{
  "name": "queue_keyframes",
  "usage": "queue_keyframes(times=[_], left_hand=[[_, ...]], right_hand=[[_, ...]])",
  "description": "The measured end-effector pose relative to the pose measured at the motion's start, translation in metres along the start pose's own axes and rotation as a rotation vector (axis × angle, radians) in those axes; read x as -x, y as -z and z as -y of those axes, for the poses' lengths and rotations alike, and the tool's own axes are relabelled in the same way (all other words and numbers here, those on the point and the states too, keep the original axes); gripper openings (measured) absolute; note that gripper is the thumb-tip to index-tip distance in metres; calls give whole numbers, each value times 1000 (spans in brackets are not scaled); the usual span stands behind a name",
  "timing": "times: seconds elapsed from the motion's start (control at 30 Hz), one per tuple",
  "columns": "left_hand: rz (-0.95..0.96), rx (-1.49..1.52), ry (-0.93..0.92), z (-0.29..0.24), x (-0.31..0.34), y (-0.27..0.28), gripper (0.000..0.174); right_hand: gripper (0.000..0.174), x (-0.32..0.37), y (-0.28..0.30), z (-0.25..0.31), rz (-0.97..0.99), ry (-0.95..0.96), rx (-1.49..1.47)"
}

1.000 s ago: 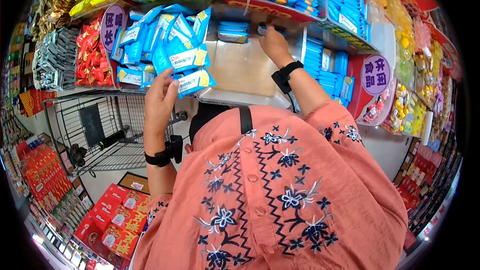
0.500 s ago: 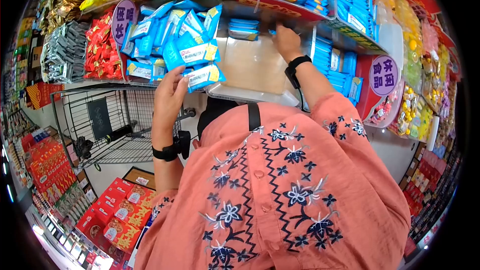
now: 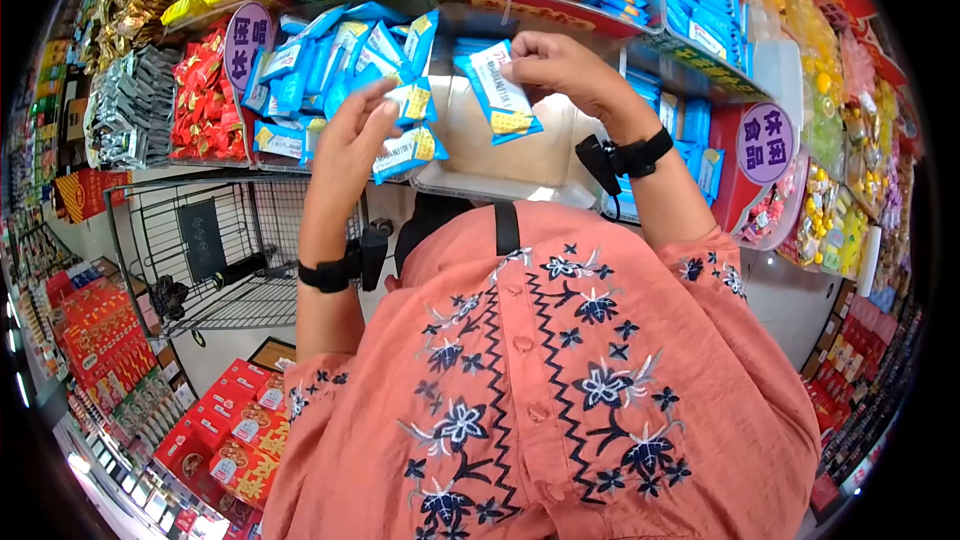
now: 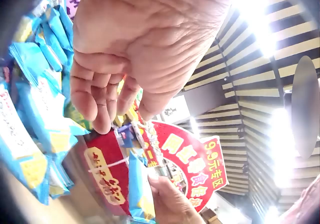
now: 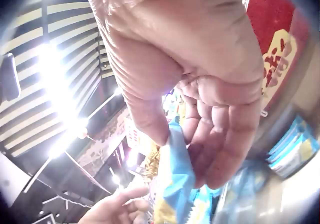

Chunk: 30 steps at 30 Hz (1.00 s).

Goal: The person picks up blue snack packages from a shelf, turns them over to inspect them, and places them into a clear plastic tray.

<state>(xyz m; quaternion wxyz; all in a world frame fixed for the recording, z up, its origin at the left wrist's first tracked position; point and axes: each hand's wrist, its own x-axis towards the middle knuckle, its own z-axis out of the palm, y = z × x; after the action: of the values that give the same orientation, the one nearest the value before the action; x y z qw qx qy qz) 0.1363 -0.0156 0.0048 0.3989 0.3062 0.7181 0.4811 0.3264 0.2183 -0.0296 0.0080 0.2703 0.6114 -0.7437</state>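
My right hand [image 3: 568, 72] pinches a blue snack packet [image 3: 503, 98] with a white label and a yellow cracker picture, held up over a beige-bottomed tray [image 3: 465, 185]. In the right wrist view the thumb and fingers close on the upper end of this packet [image 5: 172, 176]. Left of it, my left hand [image 3: 352, 135] hovers by a pile of similar blue packets [image 3: 320, 70], overlapping the front ones. Its fingers [image 4: 85, 104] are loosely bent with nothing between them in the left wrist view.
A short stack of blue packets [image 5: 295, 146] stands at the tray's back. Blue packets fill the bin [image 3: 710, 175] on the right, beside a red divider with a purple sign [image 3: 767, 143]. Red-wrapped sweets [image 3: 210, 95] lie left. A wire shopping cart [image 3: 225, 260] stands below the left shelf.
My right hand has come up from the back of the tray, toward the left, bringing a blue packet into view. My left hand has lifted slightly from the front packets.
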Motion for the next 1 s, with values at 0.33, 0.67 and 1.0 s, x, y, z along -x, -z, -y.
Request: queue_keyframes(times=[0.33,0.67,1.0], left_hand=[[183,351,56,-19,-25,-18,35],[24,546,49,-19,-15,-19,31],[17,547,76,-14,-15,-15,28]], right_hand=[[35,-7,-33,32,100,171,24],[36,-3,-37,30,91,154,53],[33,-8,-38,27,118,133,-13]])
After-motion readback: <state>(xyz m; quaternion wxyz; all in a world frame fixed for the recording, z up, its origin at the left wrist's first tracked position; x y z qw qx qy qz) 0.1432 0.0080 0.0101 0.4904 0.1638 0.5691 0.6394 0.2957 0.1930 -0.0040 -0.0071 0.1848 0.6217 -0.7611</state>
